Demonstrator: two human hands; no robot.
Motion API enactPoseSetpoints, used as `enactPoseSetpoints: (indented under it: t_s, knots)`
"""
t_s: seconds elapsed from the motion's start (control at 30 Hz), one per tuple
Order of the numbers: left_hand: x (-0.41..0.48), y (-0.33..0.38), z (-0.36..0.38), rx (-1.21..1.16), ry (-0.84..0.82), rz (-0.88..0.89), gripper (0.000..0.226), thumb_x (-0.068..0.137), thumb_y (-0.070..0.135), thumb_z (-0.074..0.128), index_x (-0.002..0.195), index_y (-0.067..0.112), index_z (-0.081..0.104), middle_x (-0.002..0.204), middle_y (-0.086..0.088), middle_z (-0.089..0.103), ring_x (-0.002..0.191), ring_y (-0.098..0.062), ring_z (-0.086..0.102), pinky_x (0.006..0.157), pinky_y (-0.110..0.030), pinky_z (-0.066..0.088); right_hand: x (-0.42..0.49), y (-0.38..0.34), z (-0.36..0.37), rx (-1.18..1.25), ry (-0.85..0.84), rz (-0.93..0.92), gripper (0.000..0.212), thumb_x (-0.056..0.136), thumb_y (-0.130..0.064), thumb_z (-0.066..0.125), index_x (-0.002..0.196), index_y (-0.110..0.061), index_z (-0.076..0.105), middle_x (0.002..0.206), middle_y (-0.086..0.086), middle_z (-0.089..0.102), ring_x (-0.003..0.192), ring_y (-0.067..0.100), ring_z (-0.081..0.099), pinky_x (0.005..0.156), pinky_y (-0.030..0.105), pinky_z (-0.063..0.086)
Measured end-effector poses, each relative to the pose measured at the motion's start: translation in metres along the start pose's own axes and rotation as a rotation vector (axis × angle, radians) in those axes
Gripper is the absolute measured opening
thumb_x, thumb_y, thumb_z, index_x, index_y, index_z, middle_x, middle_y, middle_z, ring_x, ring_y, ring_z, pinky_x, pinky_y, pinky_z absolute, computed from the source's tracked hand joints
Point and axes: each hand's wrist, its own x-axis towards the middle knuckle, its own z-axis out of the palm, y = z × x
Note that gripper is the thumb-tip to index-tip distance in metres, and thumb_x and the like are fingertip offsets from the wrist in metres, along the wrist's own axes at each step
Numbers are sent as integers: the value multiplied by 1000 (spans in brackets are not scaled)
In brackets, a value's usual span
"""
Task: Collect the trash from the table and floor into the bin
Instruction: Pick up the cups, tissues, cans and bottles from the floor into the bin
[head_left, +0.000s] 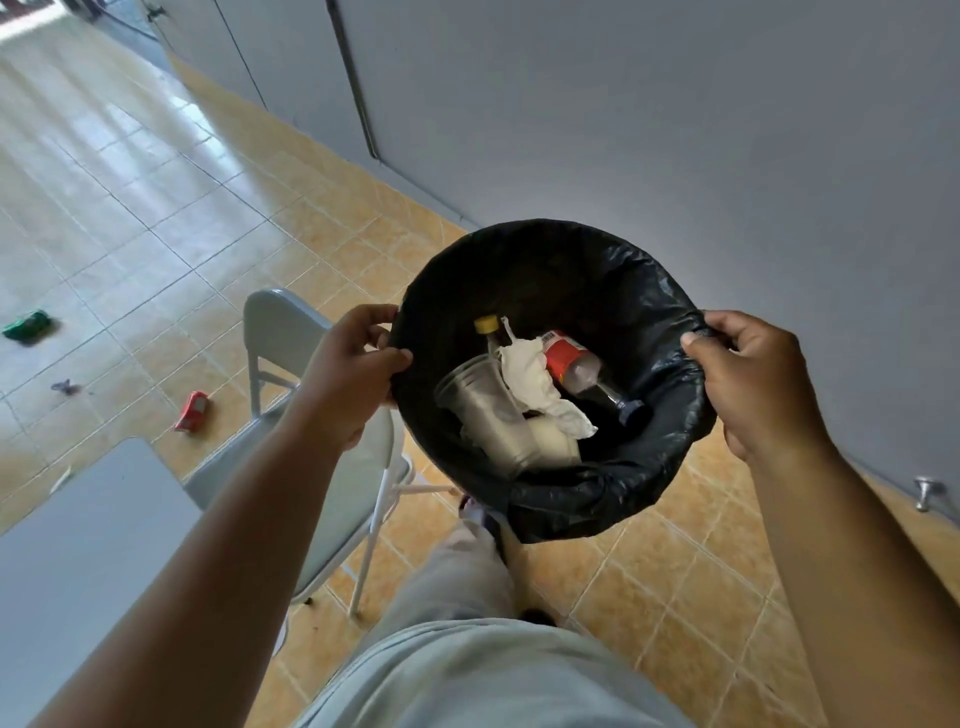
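I hold a round bin (613, 291) lined with a black bag in front of me, above the floor. My left hand (348, 374) grips its left rim and my right hand (753, 379) grips its right rim. Inside lie a clear plastic cup (483, 410), crumpled white paper (535, 384), a bottle with a red label (576, 366) and a yellow-capped bottle (487, 326). On the floor to the left lie a red wrapper (192, 411), a green wrapper (27, 326) and a small dark scrap (65, 386).
A grey folding chair (291, 332) stands under my left arm. A grey table corner (93, 545) fills the lower left. A grey wall (675, 130) runs along the right, with a metal door stop (924, 491) at its base. Tiled floor (156, 208) stretches to the left.
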Motion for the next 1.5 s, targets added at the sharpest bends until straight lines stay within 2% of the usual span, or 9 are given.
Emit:
enactPoseSetpoints:
  t_s: [0.23,0.33,0.43,0.6,0.7,0.83,1.13,1.27,1.5]
  knots:
    - [127,27,-6,-19,67,25,39,89,-12,57,104,23,65,93,-8,56,63,-8,70,51,-25,56,126,-30,60,-61,-95,-14,34,82,-32,63,113,-22,72,96,-4,75,90,19,73,79,40,61]
    - [177,45,-10,-32,65,35,41,87,-14,56,103,23,65,92,-9,55,62,-9,69,49,-24,55,172,-53,79,-77,-127,-21,15,87,-25,63,93,-35,72,84,-18,74,77,5,72,64,27,57]
    - [224,62,-14,-6,72,47,40,86,-14,56,106,20,65,89,-7,52,71,-20,67,49,-26,55,216,-79,100,-84,-127,-35,24,89,-18,63,85,-41,70,80,-24,73,72,-1,70,56,15,51]
    - [279,86,-26,-16,99,40,40,87,-13,56,115,14,62,90,-10,51,73,-16,69,53,-27,57,285,-111,143,-75,-155,-34,27,81,-18,60,85,-42,72,79,-19,74,70,3,71,61,28,56]
    - [308,92,-35,-31,157,21,38,88,-11,58,117,14,61,96,-13,53,78,-17,69,55,-32,60,332,-124,174,-104,-247,-52,26,76,-23,59,91,-40,72,83,-16,74,77,12,72,65,34,59]
    - [345,93,-48,-74,273,-37,36,90,-7,59,120,13,60,103,-14,58,89,-27,68,61,-34,62,399,-137,223,-164,-398,-115,28,79,-18,59,92,-39,71,83,-17,74,71,6,71,57,26,56]
    - [395,98,-48,-125,622,-83,42,89,-11,53,119,19,60,95,-13,58,81,-22,68,52,-25,54,531,-174,339,-262,-841,-277,30,89,-5,63,102,-32,67,87,-4,71,80,21,71,63,38,63]
    - [408,101,-51,-143,754,-94,43,90,-10,53,121,18,59,95,-12,58,76,-15,70,52,-25,55,565,-197,394,-251,-1015,-314,33,88,-2,64,104,-31,65,91,1,68,81,24,71,57,31,59]
    - [427,93,-88,-248,907,-126,42,91,-9,53,121,19,58,101,-14,59,89,-27,67,55,-28,56,581,-236,489,-267,-1220,-281,35,88,5,62,96,-28,67,82,0,70,75,24,73,55,31,58]
